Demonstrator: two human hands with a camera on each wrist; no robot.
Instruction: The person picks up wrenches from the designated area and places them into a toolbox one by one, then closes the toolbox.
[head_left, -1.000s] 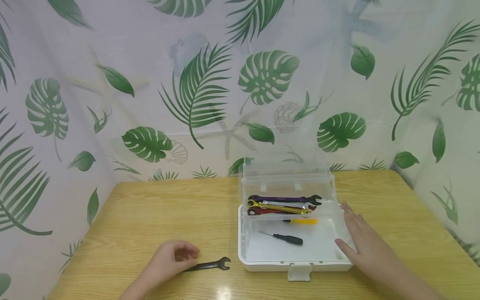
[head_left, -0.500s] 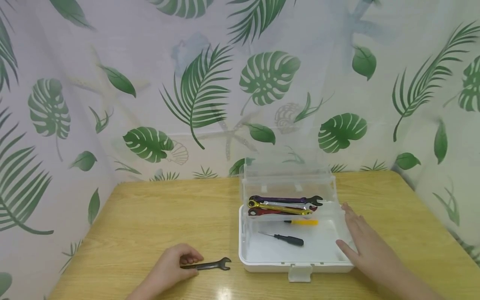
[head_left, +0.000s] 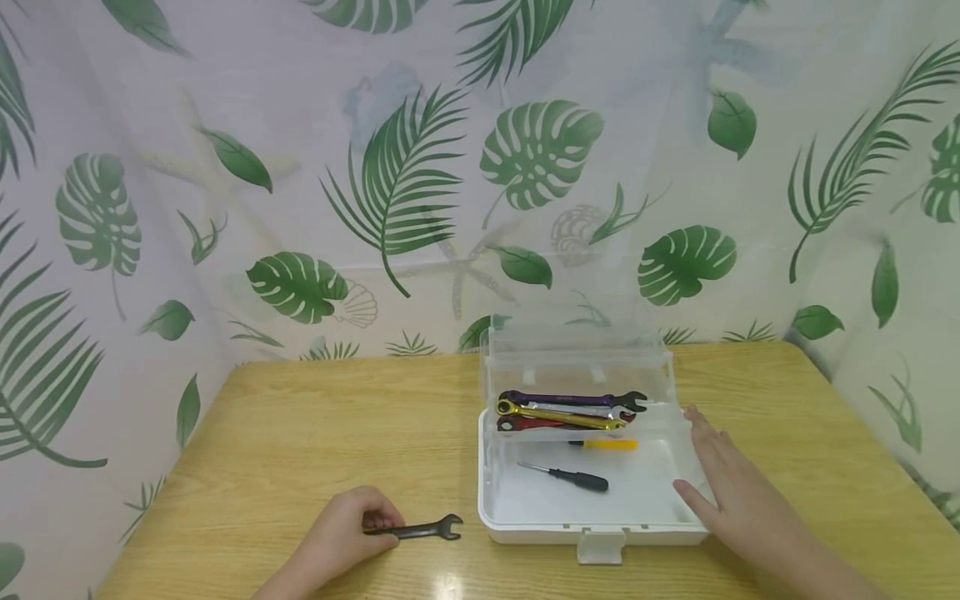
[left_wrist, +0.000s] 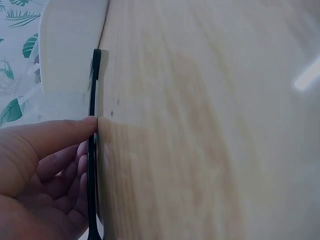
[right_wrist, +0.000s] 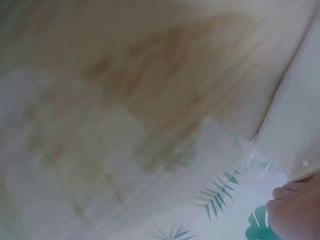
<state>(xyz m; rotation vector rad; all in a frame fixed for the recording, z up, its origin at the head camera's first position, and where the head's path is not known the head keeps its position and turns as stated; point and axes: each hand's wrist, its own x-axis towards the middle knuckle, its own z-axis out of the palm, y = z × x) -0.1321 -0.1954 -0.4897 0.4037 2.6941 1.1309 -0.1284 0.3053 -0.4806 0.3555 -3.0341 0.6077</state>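
Since the earliest frame, left hand (head_left: 341, 533) has curled onto the black wrench (head_left: 420, 529) handle, pinching it flat on the table (head_left: 300, 433) at lower centre-left; right hand (head_left: 723, 492), fingers spread, steadies the open toolbox (head_left: 592, 529); pickup step, next needs lift clearing the box's rim.

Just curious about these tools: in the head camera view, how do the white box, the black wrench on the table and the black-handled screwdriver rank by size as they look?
1. White box, by far the largest.
2. and 3. Black wrench and black-handled screwdriver: they look about equally long, so I won't rank them.
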